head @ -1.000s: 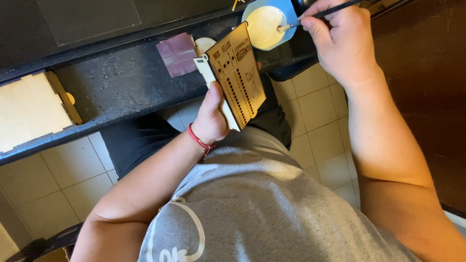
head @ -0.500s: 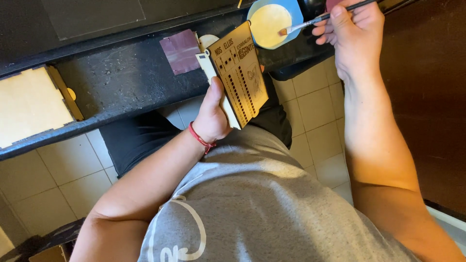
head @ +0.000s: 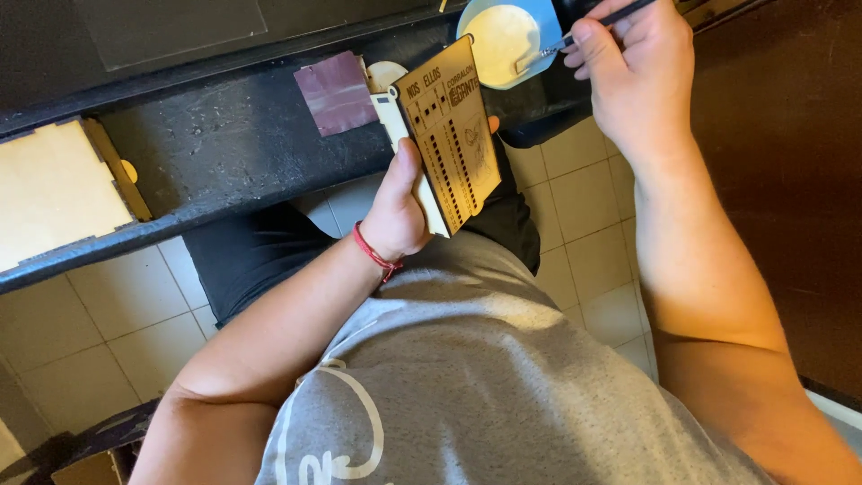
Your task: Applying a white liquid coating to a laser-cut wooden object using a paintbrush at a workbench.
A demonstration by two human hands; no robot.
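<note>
- Counter (head: 224,153) edge runs dark and slanted across the upper part of the view, with pale tiled floor (head: 99,314) below it and a dark wooden surface (head: 790,180) closing off the right side; open room lies over the tiles between the two arms.
- A thin wooden box (head: 446,135), its face cut with rows of small slots and engraved marks, is held upright and tilted over the counter's edge, just above the person's lap.
- The left hand (head: 401,208), a red cord at its wrist, has its fingers clamped on the box: thumb pressed on the near side edge, one fingertip showing past the far edge.
- The right hand (head: 633,76) has its fingers pinched together on a slim brush (head: 588,29), whose tip rests in a light-blue dish (head: 539,18) of cream-coloured paint, just beyond the box's top corner.
- A purple square of sandpaper (head: 337,92) lies on the counter just left of the box; a pale round piece peeks out between them.
- A larger open plywood box (head: 54,189) sits well apart at the left edge.
</note>
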